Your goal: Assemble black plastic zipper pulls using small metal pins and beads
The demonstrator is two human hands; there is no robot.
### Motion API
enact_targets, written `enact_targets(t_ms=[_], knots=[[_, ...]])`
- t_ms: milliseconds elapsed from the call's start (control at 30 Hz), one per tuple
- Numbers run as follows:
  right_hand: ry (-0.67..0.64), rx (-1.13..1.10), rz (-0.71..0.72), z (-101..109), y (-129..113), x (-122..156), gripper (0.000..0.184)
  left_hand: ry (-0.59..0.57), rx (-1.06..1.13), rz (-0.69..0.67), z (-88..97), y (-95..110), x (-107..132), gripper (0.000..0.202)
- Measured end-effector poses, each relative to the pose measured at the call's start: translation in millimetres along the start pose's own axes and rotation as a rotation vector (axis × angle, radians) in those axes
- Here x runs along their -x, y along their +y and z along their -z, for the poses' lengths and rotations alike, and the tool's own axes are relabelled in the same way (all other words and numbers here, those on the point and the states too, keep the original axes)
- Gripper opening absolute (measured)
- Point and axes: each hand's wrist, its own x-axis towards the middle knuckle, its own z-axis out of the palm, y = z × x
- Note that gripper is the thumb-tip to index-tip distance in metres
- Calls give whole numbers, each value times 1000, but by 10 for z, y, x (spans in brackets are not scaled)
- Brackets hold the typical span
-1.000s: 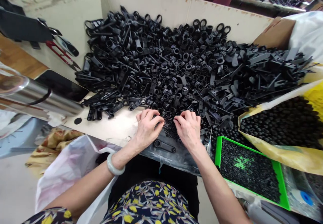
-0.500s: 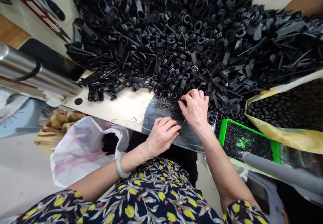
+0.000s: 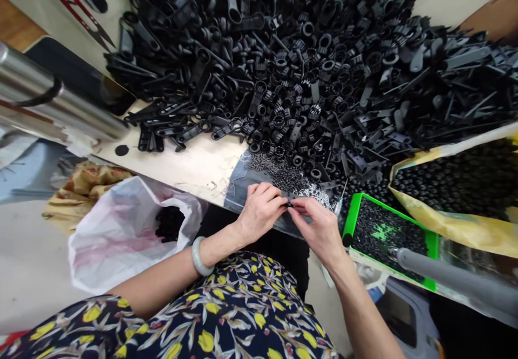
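Note:
Over the front edge of the table, my left hand (image 3: 262, 212) pinches a small black part (image 3: 288, 204) between thumb and fingertips. My right hand (image 3: 318, 228) meets it there, its thumb and forefinger closed at the same part; whether it holds a piece of its own is too small to tell. Just beyond the hands, on a dark cloth (image 3: 239, 185), lie little heaps of grey pins (image 3: 263, 163), tiny black pieces (image 3: 288, 176) and shiny silver pins (image 3: 318, 192). Behind them rises a large pile of black plastic parts (image 3: 243, 73), many with rings and flat handles.
To the right are a green tray (image 3: 355, 216) of small black pieces, a yellow-edged bag (image 3: 457, 216) of black beads and a grey bar (image 3: 453, 270). At left stand a metal cylinder (image 3: 68, 100), red-handled scissors (image 3: 68, 2) and a white plastic bag (image 3: 117, 245) below the table edge.
My right hand has come back from the small-piece heaps toward me and now meets my left hand's fingertips. The silver pins it covered are now visible. The view has shifted slightly.

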Motion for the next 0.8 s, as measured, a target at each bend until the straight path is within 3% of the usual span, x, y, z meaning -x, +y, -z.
enact_targets(t_ms=[233, 500, 600, 700, 800], knots=[[-45, 213, 112, 41, -108, -112, 20, 24, -14, 13, -63, -28, 32, 9], [5, 335, 68, -59, -151, -99, 23, 45, 11, 4, -30, -8, 36, 8], [53, 263, 29, -96, -164, -65, 22, 64, 31, 8, -10, 60, 77, 21], [43, 44, -45, -92, -132, -2, 19, 107, 137, -32, -55, 105, 134, 38], [24, -181, -136, -40, -28, 71, 22, 149, 232, -61, -132, 95, 163, 34]])
